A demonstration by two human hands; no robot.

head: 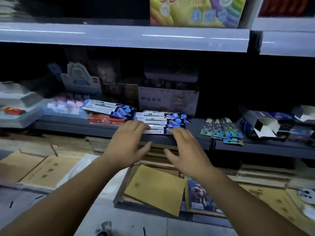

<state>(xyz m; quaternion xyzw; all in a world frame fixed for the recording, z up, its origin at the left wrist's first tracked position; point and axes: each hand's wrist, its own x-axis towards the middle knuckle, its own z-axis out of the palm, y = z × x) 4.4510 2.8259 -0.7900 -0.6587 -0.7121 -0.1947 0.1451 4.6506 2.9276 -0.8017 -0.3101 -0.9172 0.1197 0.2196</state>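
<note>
Here's the pile of packs (160,119), lying flat right at the front of the grey shelf (199,125). They're long, slim cards, white along most of their length, with shiny blue holographic print at the right-hand ends. And it's a loose stack, fanned and stepped, each pack slid a little off the one beneath, long sides running left to right. The printing is too blurred to read.

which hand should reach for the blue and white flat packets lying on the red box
Left, likely: the left hand is nearer the blue and white flat packets on the red box; the right hand would cross over it.
</note>
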